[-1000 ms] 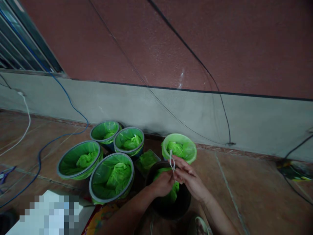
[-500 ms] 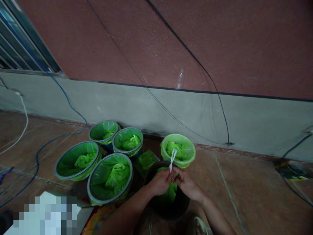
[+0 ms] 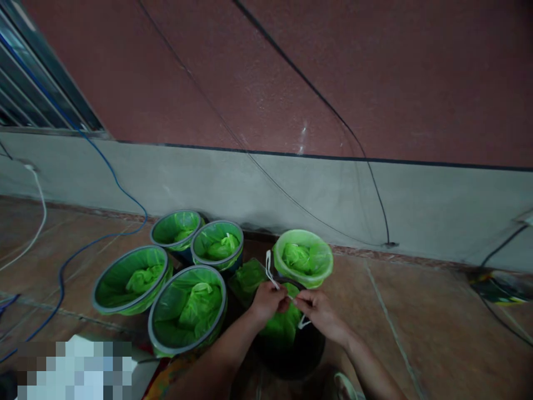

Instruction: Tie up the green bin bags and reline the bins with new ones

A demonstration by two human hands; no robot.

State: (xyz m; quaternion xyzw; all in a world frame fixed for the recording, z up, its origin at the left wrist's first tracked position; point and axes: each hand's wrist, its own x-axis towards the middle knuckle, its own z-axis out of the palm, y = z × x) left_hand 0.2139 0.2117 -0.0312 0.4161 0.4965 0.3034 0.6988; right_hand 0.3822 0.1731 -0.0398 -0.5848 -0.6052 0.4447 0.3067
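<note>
My left hand [image 3: 265,303] is closed on a white drawstring [image 3: 269,265], whose loop sticks up above the fingers. Pinched in my right hand [image 3: 320,312] is another part of the white cord, with a loop hanging below it. Both hands are close together over a dark bin [image 3: 293,364]. Beneath them a thin green bag [image 3: 280,330] hangs down into that bin. Just behind stands a pale green lined bin [image 3: 325,266] with a bunched green bag inside.
Several grey-rimmed bins [image 3: 156,322] lined with green bags stand to the left. A green-filled container [image 3: 246,276] sits among them. A blue cable [image 3: 62,272] runs over the tiled floor [image 3: 358,300], and a black cable [image 3: 377,194] hangs along the wall [image 3: 208,172]. At lower left, something white is blurred.
The white cord was bunched upright between both hands; now its loops are apart, one up at the left hand, one down at the right. My hands have moved slightly apart.
</note>
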